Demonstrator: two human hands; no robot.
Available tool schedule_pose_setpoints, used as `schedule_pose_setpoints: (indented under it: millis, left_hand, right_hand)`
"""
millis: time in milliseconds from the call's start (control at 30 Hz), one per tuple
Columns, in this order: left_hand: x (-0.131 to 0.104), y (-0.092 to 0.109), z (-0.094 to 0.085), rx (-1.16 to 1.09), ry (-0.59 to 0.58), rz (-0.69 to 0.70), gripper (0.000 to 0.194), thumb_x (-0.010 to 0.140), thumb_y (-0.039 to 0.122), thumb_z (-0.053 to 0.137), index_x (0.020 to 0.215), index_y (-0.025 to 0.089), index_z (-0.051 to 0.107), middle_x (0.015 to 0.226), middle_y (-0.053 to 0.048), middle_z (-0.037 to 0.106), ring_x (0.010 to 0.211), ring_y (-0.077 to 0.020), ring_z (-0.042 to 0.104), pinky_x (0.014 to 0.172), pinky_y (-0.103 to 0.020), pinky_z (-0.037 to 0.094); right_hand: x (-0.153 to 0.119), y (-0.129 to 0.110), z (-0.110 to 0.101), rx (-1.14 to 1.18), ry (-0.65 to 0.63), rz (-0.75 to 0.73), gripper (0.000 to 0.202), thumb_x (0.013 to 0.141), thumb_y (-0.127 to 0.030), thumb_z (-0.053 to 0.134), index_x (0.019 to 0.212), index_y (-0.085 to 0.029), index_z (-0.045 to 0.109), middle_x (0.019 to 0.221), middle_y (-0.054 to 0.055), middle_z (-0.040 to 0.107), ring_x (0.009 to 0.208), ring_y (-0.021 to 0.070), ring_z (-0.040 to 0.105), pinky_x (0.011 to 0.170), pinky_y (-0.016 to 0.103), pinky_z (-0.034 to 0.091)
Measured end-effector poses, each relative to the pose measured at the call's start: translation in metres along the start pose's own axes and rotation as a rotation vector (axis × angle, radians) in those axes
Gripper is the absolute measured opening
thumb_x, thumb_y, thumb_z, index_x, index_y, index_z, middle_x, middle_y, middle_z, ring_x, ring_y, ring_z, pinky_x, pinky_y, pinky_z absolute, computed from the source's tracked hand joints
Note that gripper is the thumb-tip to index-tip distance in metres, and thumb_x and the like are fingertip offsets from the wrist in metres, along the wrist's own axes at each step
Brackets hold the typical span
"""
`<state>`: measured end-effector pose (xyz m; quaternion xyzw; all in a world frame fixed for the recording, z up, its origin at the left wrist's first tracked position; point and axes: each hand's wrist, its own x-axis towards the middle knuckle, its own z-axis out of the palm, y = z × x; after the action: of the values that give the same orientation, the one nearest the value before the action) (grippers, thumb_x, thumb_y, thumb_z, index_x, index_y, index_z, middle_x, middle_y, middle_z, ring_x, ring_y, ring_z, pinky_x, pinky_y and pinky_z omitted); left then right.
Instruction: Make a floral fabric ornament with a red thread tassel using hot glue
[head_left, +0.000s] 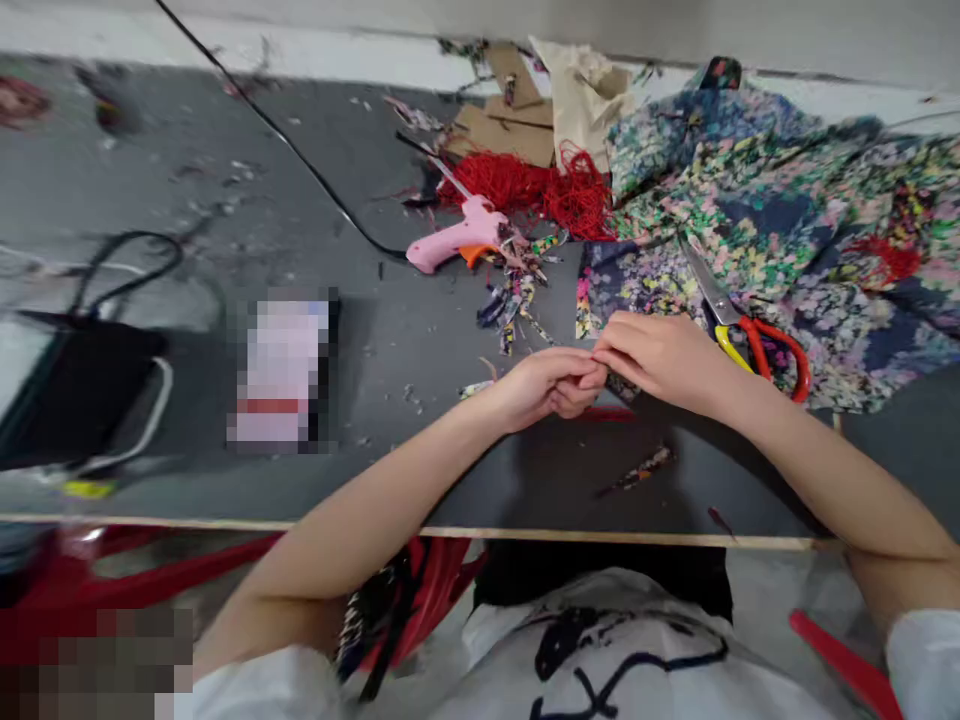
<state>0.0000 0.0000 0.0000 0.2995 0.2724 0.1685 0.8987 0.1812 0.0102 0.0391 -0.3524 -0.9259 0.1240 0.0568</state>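
Note:
Over the grey table, my left hand (551, 387) and my right hand (664, 362) meet with their fingertips touching. Both are closed in a pinch, and whatever lies between the fingers is hidden or too small to make out. A dark patterned bit of fabric (624, 388) shows just under my right fingers; I cannot tell whether it is held. Just below the hands is a thin red strip (611, 413). Scissors (739, 330) with red and yellow handles lie on floral fabric (795, 210) beside my right hand. Small fabric scraps (514, 305) lie beyond my left hand.
A pink glue gun (457, 240) with a black cord (285, 150) lies behind the scraps, near red thread (517, 180) and cardboard (517, 135). Leftward are a blurred-out phone (281, 375) and a black box-like thing (90, 370). A narrow fabric scrap (641, 467) lies near the table's front edge (600, 537).

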Motion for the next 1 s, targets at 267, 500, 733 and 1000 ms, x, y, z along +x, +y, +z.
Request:
schedule_pose_setpoints:
  millis: [267, 500, 733, 1000]
  left_hand:
    - [-0.002, 0.002, 0.002, 0.008, 0.032, 0.045, 0.026, 0.087, 0.027, 0.048, 0.064, 0.015, 0.050, 0.049, 0.009, 0.016, 0.042, -0.0044, 0.012, 0.040, -0.014, 0.016]
    - [-0.002, 0.007, 0.003, -0.134, 0.131, 0.245, 0.023, 0.087, 0.025, 0.053, 0.066, 0.015, 0.050, 0.052, 0.006, 0.029, 0.043, -0.0054, 0.026, 0.042, -0.015, 0.028]
    - [0.004, 0.009, 0.007, -0.257, 0.365, 0.467, 0.038, 0.094, 0.018, 0.039, 0.059, 0.014, 0.051, 0.103, -0.006, 0.064, 0.104, -0.0136, 0.059, 0.098, -0.027, 0.046]
    - [0.001, 0.015, 0.013, -0.463, 0.365, 0.425, 0.046, 0.098, 0.017, 0.025, 0.060, 0.015, 0.051, 0.079, -0.002, 0.062, 0.083, -0.0128, 0.063, 0.096, -0.034, 0.048]
  right_hand:
    - [-0.002, 0.009, -0.003, 0.021, 0.061, -0.015, 0.033, 0.098, -0.026, 0.032, 0.088, -0.014, 0.061, 0.082, 0.007, 0.062, 0.069, 0.0151, 0.053, 0.061, 0.026, 0.031]
    - [-0.003, 0.030, -0.005, 0.081, 0.144, 0.140, 0.028, 0.095, -0.025, 0.037, 0.089, -0.014, 0.062, 0.086, 0.010, 0.064, 0.078, 0.0194, 0.057, 0.069, 0.029, 0.037]
    - [0.001, 0.027, 0.005, 0.192, 0.045, 0.164, 0.024, 0.093, -0.021, 0.042, 0.082, -0.014, 0.061, 0.081, 0.009, 0.063, 0.075, 0.0175, 0.056, 0.070, 0.028, 0.038]
    - [0.004, 0.014, 0.011, 0.274, -0.033, 0.171, 0.023, 0.092, -0.020, 0.045, 0.085, -0.013, 0.066, 0.089, 0.011, 0.069, 0.081, 0.0184, 0.061, 0.076, 0.029, 0.041]
